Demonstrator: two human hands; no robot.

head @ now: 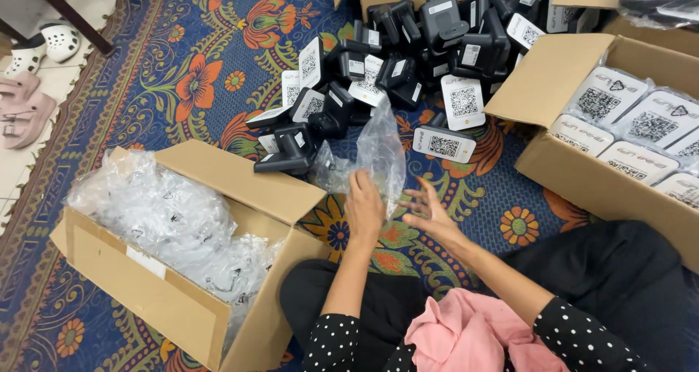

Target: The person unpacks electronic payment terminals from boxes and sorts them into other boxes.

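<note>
Clear plastic bag (380,153): your left hand (362,210) pinches its lower edge, holding it upright above the patterned rug (182,66), just before the pile of black stands (408,44).
Right hand (429,213): fingers spread, holding nothing, just beside the bag.
Left carton (145,285): open, stuffed with crumpled clear wrappers (160,212).
Right carton (582,168): open, holds bagged white-faced units (619,95).
Risk, judged: the thin film could slip from a one-handed pinch or tear on a stand's corner; the heaped stands could slide and knock each other if your sleeve brushes them.
</note>
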